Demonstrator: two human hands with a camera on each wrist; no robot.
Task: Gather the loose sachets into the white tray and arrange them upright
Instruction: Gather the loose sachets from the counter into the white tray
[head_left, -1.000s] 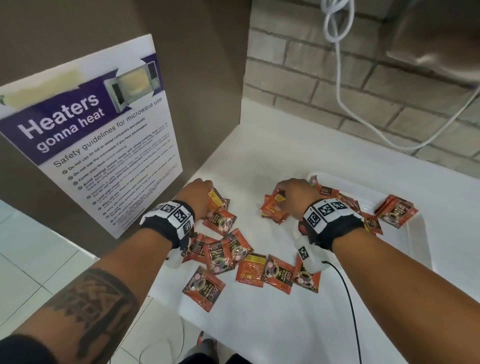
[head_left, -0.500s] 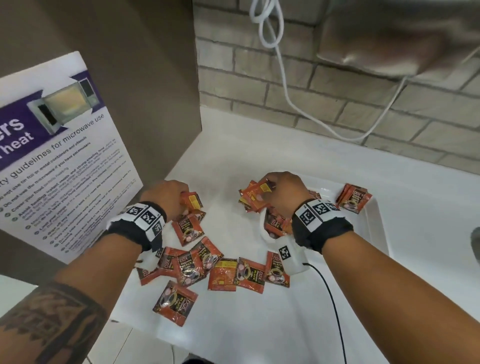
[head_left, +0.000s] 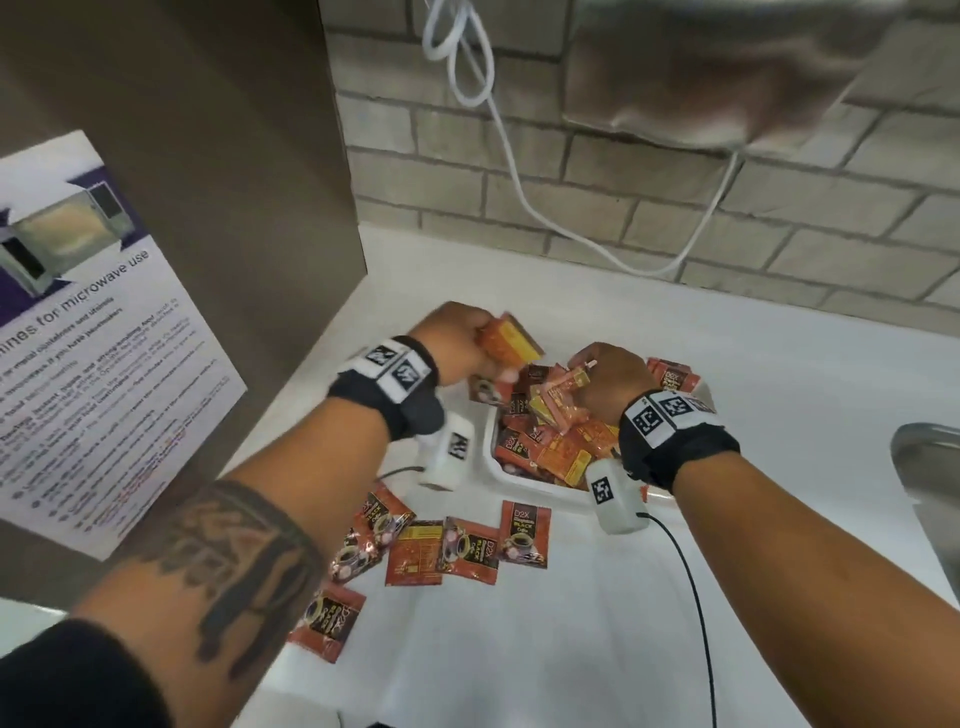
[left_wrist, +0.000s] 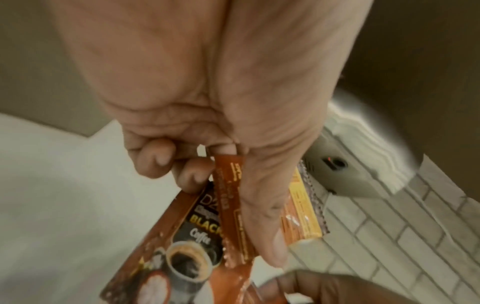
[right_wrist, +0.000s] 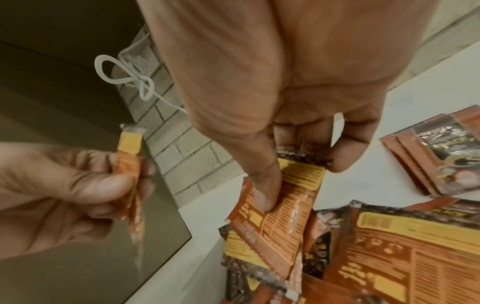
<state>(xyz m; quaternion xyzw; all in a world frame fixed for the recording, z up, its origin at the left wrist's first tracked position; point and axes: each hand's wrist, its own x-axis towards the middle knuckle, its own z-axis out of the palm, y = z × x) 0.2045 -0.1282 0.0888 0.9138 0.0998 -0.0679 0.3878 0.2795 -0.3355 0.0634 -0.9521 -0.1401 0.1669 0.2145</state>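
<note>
While both hands work over the near-left corner of the white tray (head_left: 524, 480), the stock divides three ways. Item one: a small bundle of sachets (head_left: 511, 345) in the left hand (head_left: 452, 338), fingers curled and thumb pressed along the packets, held above the worktop (head_left: 727, 415) just left of the tray; the wrist view shows at least three packets fanned in that pinch, one face-out with a coffee cup print. It appears poised for delivery into the tray. Item two: a second bundle (right_wrist: 280, 205) gripped by the right hand (head_left: 605, 376), thumb on the printed back and fingers behind, held on end among the sachets already in the tray (head_left: 550, 452), most likely so it can be set standing rather than dropped flat. Those tray contents lie jumbled and overlapping, not yet upright; a few more (head_left: 672, 374) sit stacked at the far side. Item three: loose sachets (head_left: 467, 545) flat on the worktop in front of the tray, with one (head_left: 327, 621) apart near the worktop's front edge, all uncollected. Judged status: gathering roughly half complete, upright arrangement barely begun.
</note>
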